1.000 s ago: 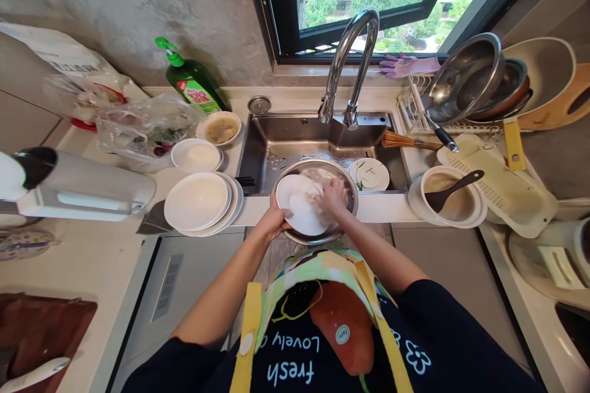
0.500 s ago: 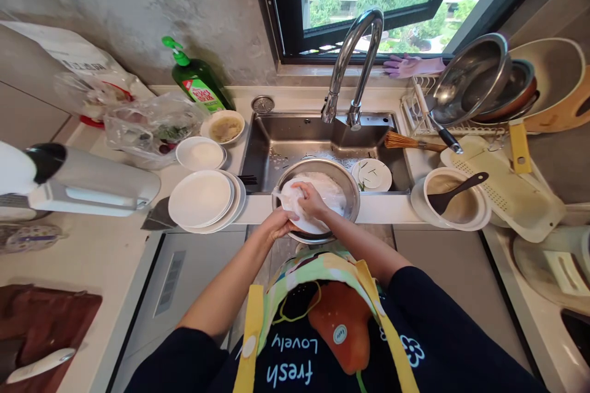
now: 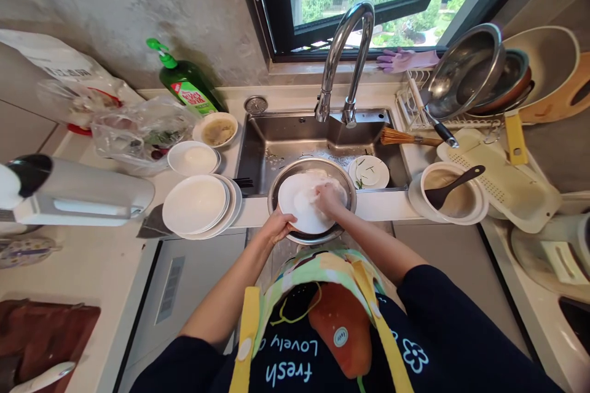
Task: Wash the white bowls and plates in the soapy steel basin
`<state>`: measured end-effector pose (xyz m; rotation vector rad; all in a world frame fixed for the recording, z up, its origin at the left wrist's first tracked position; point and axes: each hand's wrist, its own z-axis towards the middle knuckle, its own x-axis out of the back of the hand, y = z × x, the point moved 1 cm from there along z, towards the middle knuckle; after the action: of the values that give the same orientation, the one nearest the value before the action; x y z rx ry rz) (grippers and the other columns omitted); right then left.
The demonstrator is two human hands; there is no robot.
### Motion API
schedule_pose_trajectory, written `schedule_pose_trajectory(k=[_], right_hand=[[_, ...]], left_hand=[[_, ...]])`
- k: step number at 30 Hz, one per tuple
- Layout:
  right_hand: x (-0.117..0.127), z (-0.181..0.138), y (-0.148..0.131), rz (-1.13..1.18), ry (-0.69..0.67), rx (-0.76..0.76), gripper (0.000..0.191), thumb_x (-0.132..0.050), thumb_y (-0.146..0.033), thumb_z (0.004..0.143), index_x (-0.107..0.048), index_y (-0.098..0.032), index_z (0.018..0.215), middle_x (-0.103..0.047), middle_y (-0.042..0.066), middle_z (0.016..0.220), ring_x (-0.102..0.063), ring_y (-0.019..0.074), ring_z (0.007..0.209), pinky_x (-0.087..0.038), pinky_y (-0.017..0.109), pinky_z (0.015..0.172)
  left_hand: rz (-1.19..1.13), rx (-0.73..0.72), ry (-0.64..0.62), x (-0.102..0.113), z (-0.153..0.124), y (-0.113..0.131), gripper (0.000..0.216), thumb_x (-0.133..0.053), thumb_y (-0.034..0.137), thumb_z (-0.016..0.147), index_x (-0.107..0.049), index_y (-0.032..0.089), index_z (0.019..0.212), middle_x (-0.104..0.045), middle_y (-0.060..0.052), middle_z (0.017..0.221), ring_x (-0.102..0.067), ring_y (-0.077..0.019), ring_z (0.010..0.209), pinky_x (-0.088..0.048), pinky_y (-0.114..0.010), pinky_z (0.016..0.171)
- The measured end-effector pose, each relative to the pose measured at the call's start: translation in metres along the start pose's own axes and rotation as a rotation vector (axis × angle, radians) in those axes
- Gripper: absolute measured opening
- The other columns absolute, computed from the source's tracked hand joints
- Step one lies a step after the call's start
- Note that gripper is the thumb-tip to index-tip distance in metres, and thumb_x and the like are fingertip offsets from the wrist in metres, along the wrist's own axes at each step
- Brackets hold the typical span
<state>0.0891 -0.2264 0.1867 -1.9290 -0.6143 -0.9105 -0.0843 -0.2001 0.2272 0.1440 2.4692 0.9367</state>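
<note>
My left hand [image 3: 279, 225] grips the near left rim of a white plate [image 3: 289, 192], thumb on top. The plate is tilted over a round metal basin [image 3: 352, 204] at the sink's front edge. My right hand [image 3: 327, 198], somewhat blurred, is closed and pressed to the plate's right side. Under its fingers is a white, wet-looking cloth [image 3: 306, 199], hard to tell apart from the foam. Whitish suds fill part of the basin behind the plate.
The steel sink [image 3: 286, 129] holds small white plates [image 3: 375, 173] with green scraps. Left stand stacked plates [image 3: 193, 202], bowls [image 3: 191, 158] and a green soap bottle [image 3: 188, 86]. Right are a whisk brush [image 3: 405, 137], a pot [image 3: 454, 216] with a dark spatula and a dish rack [image 3: 405, 104]. A faucet [image 3: 329, 67] arches above.
My right hand has moved right across the plate with the cloth, uncovering the plate's left side. My left hand keeps its hold on the rim. The view has shifted slightly.
</note>
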Motion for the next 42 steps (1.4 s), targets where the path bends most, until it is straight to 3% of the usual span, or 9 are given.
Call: schedule_pose_trajectory(k=[7, 13, 16, 19, 24, 29, 32, 36, 42], right_hand=[[-0.011, 0.011, -0.024, 0.326, 0.090, 0.234, 0.037, -0.049, -0.006, 0.072, -0.058, -0.016, 0.107, -0.053, 0.007, 0.108, -0.052, 0.0156, 0.098, -0.041, 0.028, 0.091], [-0.004, -0.010, -0.028, 0.483, -0.164, 0.417, 0.033, -0.057, -0.010, 0.066, -0.065, -0.018, 0.097, -0.062, 0.002, 0.097, -0.056, 0.0148, 0.088, -0.043, 0.025, 0.082], [0.008, -0.017, -0.014, 0.351, -0.300, 0.363, 0.028, -0.063, -0.013, 0.061, -0.068, -0.019, 0.088, -0.064, -0.001, 0.085, -0.056, 0.0145, 0.077, -0.042, 0.023, 0.072], [0.018, -0.016, 0.003, 0.137, -0.331, 0.253, 0.022, -0.066, -0.015, 0.059, -0.068, -0.020, 0.081, -0.062, 0.000, 0.077, -0.055, 0.0157, 0.073, -0.040, 0.023, 0.067], [0.016, -0.002, 0.009, -0.084, -0.175, 0.039, 0.031, -0.068, -0.020, 0.063, -0.061, -0.019, 0.094, -0.055, 0.009, 0.104, -0.056, 0.0181, 0.076, -0.041, 0.027, 0.067], [0.007, 0.024, -0.010, 0.002, 0.057, -0.065, 0.039, -0.045, -0.008, 0.076, -0.049, -0.021, 0.113, -0.043, 0.012, 0.119, -0.054, 0.0184, 0.080, -0.044, 0.034, 0.074], [0.002, 0.038, -0.022, 0.217, 0.146, 0.029, 0.040, -0.041, -0.004, 0.073, -0.050, -0.020, 0.109, -0.042, 0.009, 0.114, -0.051, 0.0187, 0.090, -0.043, 0.035, 0.085], [-0.003, 0.037, -0.043, 0.440, 0.139, 0.272, 0.041, -0.041, -0.005, 0.073, -0.049, -0.019, 0.110, -0.045, 0.007, 0.110, -0.047, 0.0175, 0.102, -0.038, 0.033, 0.096], [-0.004, 0.004, -0.061, 0.500, -0.124, 0.565, 0.034, -0.050, -0.013, 0.073, -0.052, -0.019, 0.107, -0.054, 0.003, 0.102, -0.049, 0.0165, 0.096, -0.040, 0.029, 0.090]], left_hand=[[0.080, 0.068, 0.030, 0.000, 0.002, 0.008, 0.083, -0.055, -0.003, 0.042, -0.045, 0.015, 0.123, -0.066, -0.007, 0.089, -0.064, -0.0200, 0.068, -0.053, -0.026, 0.046], [0.055, -0.006, 0.003, -0.001, 0.003, 0.008, 0.080, -0.054, -0.002, 0.043, -0.047, 0.013, 0.122, -0.067, -0.006, 0.088, -0.065, -0.0194, 0.071, -0.053, -0.024, 0.054], [0.055, -0.051, 0.029, 0.001, 0.004, 0.007, 0.087, -0.054, -0.002, 0.044, -0.041, 0.018, 0.128, -0.066, -0.007, 0.099, -0.064, -0.0200, 0.076, -0.052, -0.022, 0.052], [0.078, -0.056, 0.056, 0.003, 0.003, 0.007, 0.095, -0.054, -0.002, 0.043, -0.035, 0.023, 0.132, -0.062, -0.009, 0.108, -0.063, -0.0199, 0.075, -0.051, -0.021, 0.046], [0.152, -0.023, 0.019, 0.007, 0.002, 0.009, 0.096, -0.055, -0.001, 0.045, -0.032, 0.023, 0.135, -0.060, -0.009, 0.108, -0.062, -0.0172, 0.067, -0.051, -0.023, 0.042], [0.194, 0.028, -0.014, 0.007, 0.001, 0.014, 0.091, -0.056, -0.001, 0.045, -0.037, 0.021, 0.131, -0.062, -0.008, 0.101, -0.062, -0.0180, 0.068, -0.053, -0.024, 0.044], [0.194, 0.045, -0.013, 0.004, -0.001, 0.016, 0.087, -0.056, -0.001, 0.046, -0.040, 0.019, 0.129, -0.063, -0.008, 0.099, -0.064, -0.0199, 0.071, -0.055, -0.027, 0.047], [0.163, 0.076, -0.022, 0.001, -0.003, 0.017, 0.082, -0.056, -0.002, 0.045, -0.043, 0.018, 0.124, -0.066, -0.007, 0.093, -0.065, -0.0226, 0.073, -0.057, -0.033, 0.051], [0.088, 0.078, -0.050, 0.002, -0.003, 0.014, 0.065, -0.058, -0.001, 0.046, -0.051, 0.013, 0.109, -0.066, -0.004, 0.078, -0.065, -0.0218, 0.071, -0.058, -0.034, 0.059]])
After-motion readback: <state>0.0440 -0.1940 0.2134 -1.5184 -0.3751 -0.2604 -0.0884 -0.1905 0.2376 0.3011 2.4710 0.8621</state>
